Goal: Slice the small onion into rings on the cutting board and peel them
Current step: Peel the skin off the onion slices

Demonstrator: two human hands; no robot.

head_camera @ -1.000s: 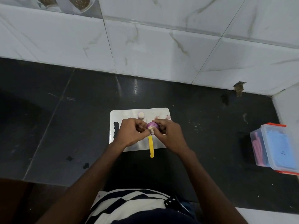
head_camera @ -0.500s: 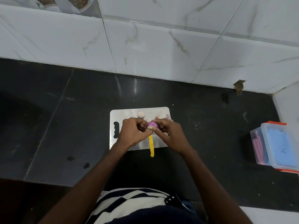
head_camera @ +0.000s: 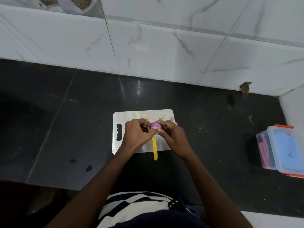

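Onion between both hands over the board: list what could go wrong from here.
1. Left hand and right hand pinch the small onion by the fingertips; it might slip onto the cutting board.
2. The yellow knife handle juts past the board's near edge under the wrists, so it could get knocked.
3. Peel scraps may scatter onto the dark counter.

You work on a black stone counter [head_camera: 205,129], glossy, with a few pale specks and dark blotches. White marble-veined wall tiles [head_camera: 148,46] back it. At your right edge sits a clear plastic container [head_camera: 282,149] with orange clips, blue lid, pink sticks inside. Jars [head_camera: 80,3] with brown contents show at top left.
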